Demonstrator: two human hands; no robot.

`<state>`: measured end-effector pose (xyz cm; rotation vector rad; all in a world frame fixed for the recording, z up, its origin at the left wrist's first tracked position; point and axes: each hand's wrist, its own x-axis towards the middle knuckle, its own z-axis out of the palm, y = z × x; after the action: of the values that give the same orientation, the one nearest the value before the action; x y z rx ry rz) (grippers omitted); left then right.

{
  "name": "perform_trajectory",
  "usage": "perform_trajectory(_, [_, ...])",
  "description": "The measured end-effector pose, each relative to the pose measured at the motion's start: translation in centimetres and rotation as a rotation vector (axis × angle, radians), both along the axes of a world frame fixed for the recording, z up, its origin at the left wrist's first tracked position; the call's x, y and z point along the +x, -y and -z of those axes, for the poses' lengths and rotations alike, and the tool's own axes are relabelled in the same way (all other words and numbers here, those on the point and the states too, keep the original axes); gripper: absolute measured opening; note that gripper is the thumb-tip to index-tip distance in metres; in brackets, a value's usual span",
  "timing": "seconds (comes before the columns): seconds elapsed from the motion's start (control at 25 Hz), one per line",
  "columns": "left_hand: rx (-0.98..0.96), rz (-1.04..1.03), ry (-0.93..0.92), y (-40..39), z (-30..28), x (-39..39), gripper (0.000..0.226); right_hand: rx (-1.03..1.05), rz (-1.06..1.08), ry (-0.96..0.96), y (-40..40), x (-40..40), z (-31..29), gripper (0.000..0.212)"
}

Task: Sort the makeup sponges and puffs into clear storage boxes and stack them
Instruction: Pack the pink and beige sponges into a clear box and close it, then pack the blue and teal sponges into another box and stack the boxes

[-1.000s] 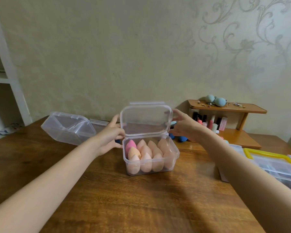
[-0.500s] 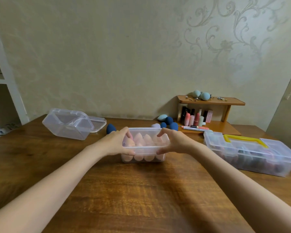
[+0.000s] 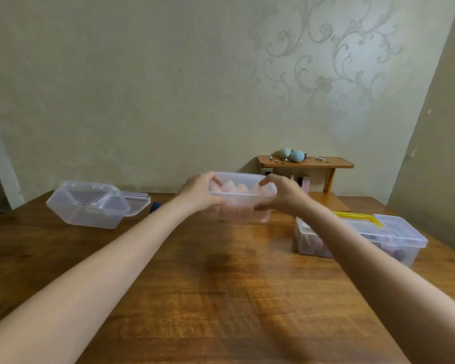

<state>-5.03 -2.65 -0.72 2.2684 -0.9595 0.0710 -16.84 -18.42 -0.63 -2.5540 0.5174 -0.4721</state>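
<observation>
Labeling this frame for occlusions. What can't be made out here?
All head view:
- Sponges in the held box: count and colours, motion blur plus left hand and right hand over the ends.
- Whether the box rests on the table: blurred.
- Yellow-handled case: contents, right forearm crosses it.
- Dark blue item: mostly behind the open empty box.

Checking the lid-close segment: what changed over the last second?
The sponge box had its lid up a second ago; the lid came down, and now both hands, left and right, grip the shut box at its ends, apparently lifted off the table. The view is blurred, so contact with the table is hard to tell. The empty box, the handled case and the shelf stayed put.
</observation>
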Motion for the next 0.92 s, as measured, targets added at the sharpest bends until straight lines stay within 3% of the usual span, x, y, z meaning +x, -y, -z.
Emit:
perform_trajectory(0.12, [-0.117,0.085,0.07,6.0,-2.2,-4.1,0.035,-0.083,0.192,-0.01,4.5,-3.3,-3.3,0.066])
perform_trajectory(0.28, [-0.129,0.26,0.031,11.8,0.0,-9.0,0.027,-0.197,0.351,-0.288,8.4,-7.8,-2.8,0.064])
perform_trajectory(0.36, [-0.118,0.315,-0.007,12.8,1.8,-9.7,0.039,-0.235,0.381,-0.389,9.1,-8.7,-1.7,0.06])
perform_trajectory(0.4, [-0.144,0.312,-0.068,13.0,2.5,-9.6,0.052,-0.283,0.393,-0.385,8.9,-8.7,-1.4,0.062])
perform_trajectory(0.48, [-0.214,0.288,-0.364,13.1,3.7,-9.1,0.076,-0.451,0.306,-0.307,8.2,-7.5,-1.0,0.079])
perform_trajectory(0.56, [-0.199,0.337,-0.687,13.1,4.4,-9.6,0.052,-0.629,0.112,-0.275,6.6,-5.7,0.1,0.085])
perform_trajectory(0.64, [-0.133,0.369,-0.686,13.9,5.1,-9.8,0.043,-0.704,0.039,-0.316,6.1,-4.3,1.5,0.075])
perform_trajectory(0.8, [-0.082,0.4,-0.714,15.6,5.4,-9.0,0.072,-0.75,0.153,-0.37,8.0,-4.6,1.9,0.072])
perform_trajectory(0.92, [-0.073,0.337,-0.693,14.7,5.1,-6.3,0.076,-0.804,0.204,-0.361,7.9,-4.2,1.8,0.07])
